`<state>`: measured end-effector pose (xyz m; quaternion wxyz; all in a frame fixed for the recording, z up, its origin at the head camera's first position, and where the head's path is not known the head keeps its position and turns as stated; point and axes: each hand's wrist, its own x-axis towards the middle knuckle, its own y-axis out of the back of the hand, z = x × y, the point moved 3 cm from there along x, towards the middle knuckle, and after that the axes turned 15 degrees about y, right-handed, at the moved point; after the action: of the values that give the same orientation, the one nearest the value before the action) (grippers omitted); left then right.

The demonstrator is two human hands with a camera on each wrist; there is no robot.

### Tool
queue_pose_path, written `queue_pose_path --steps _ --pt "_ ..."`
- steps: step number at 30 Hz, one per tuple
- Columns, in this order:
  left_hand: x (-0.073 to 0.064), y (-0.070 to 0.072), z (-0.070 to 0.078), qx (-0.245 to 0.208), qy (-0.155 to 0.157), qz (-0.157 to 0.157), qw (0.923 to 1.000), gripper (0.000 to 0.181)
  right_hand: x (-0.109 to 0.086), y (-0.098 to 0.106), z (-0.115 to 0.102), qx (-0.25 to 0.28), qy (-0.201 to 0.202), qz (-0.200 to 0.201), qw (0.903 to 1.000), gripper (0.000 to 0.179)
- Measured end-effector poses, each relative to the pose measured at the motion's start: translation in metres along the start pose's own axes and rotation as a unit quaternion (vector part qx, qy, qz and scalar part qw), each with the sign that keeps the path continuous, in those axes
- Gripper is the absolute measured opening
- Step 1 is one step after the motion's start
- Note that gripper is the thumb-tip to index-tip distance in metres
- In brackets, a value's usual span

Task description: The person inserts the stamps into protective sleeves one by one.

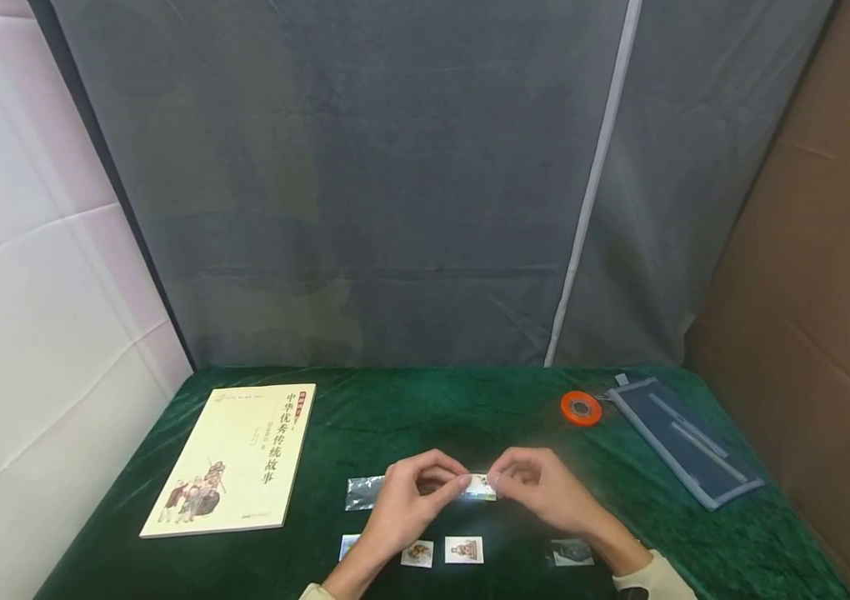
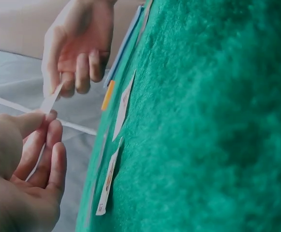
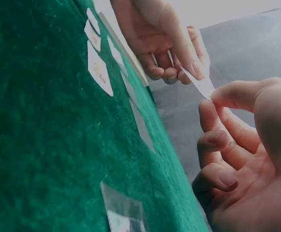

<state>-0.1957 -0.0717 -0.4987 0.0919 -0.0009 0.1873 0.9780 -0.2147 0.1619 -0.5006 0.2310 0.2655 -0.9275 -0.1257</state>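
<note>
Left hand (image 1: 416, 500) and right hand (image 1: 543, 488) each pinch one end of a small card (image 1: 480, 487), thumbs against fingertips, remaining fingers loosely curled. Card bridges the fingers, held above the worktop (image 1: 440, 417). Possible trouble: uneven pull creasing it; weak pinch dropping it toward loose cards (image 1: 464, 550) below the fingers.

Velvety cloth (image 1: 410, 412), smooth card (image 1: 480, 488) (perhaps paper)

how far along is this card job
Looks done: three cards lie in a row. In hand: another card, pinched by the left hand and right hand above the table. Seemingly left: setting it down, and maybe dealing with the clear packet right of the row; its contents are unclear.
</note>
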Motion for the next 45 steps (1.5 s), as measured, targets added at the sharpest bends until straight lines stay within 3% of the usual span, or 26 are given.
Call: queue_pose_path --steps 5,10,17,22,27,35,45 --pt "-0.001 -0.008 0.002 0.02 -0.007 -0.017 0.9996 0.009 -0.005 0.003 0.002 -0.014 0.002 -0.023 0.9996 0.009" --pt "-0.004 -0.024 0.002 0.027 -0.015 -0.062 0.9976 0.012 -0.016 0.007 0.004 -0.021 -0.004 -0.045 0.9988 0.012" --pt "-0.011 -0.038 0.014 0.107 -0.046 -0.112 0.9868 0.004 -0.039 0.014 0.008 -0.052 -0.029 -0.073 0.9956 0.008" --pt "-0.015 -0.043 0.022 0.161 -0.053 -0.122 0.9781 0.008 -0.048 0.014 0.007 -0.063 -0.013 -0.086 0.9942 0.007" --pt "-0.016 -0.045 0.021 0.196 -0.044 -0.118 0.9725 0.01 -0.051 0.012 0.005 -0.081 -0.007 -0.099 0.9917 0.008" --pt "-0.015 -0.044 0.02 0.212 -0.044 -0.118 0.9692 0.012 -0.05 0.01 0.004 -0.149 0.011 -0.107 0.983 0.008" --pt "-0.012 -0.044 0.019 0.22 -0.033 -0.121 0.9675 0.013 -0.05 0.01 0.002 -0.17 0.036 -0.113 0.9783 0.013"
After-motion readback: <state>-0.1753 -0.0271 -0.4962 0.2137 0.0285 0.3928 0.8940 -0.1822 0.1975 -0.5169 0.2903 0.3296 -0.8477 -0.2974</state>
